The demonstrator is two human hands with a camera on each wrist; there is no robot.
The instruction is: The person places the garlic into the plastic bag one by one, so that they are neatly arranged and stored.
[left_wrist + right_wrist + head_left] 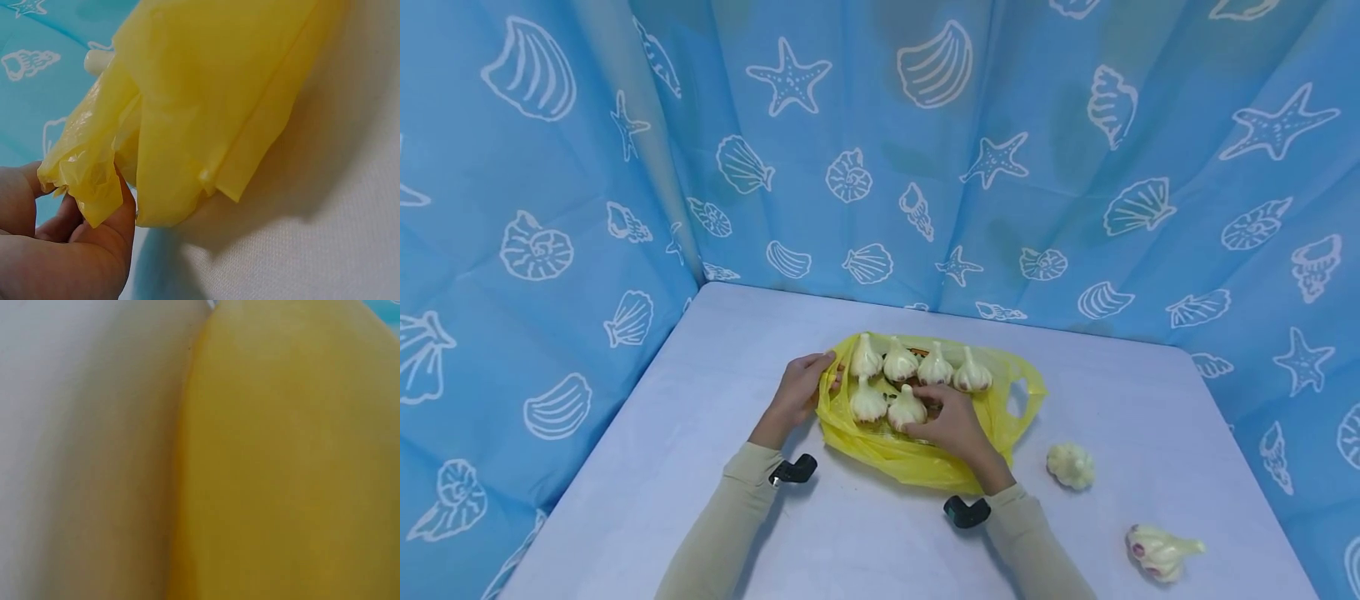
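Note:
A yellow plastic bag [880, 462] lies on the table with several garlic bulbs inside its opening, a row [936, 365] at the back and two in front. My left hand [797, 387] pinches the bag's left edge; in the left wrist view, thumb and fingers hold a crumpled fold of the bag [94, 169]. My right hand [951, 423] reaches over the bag and grips the front garlic bulb [906, 410] between thumb and fingers. Left of it stands another garlic bulb [868, 402]. The bag [287, 456] fills much of the right wrist view, where the hand is hidden.
Two loose garlic bulbs lie on the white tabletop [737, 333] to the right: a round one [1071, 466] near the bag, and a stemmed one [1162, 552] closer to the front. A blue curtain [880, 167] with shell prints stands behind the table and along its sides.

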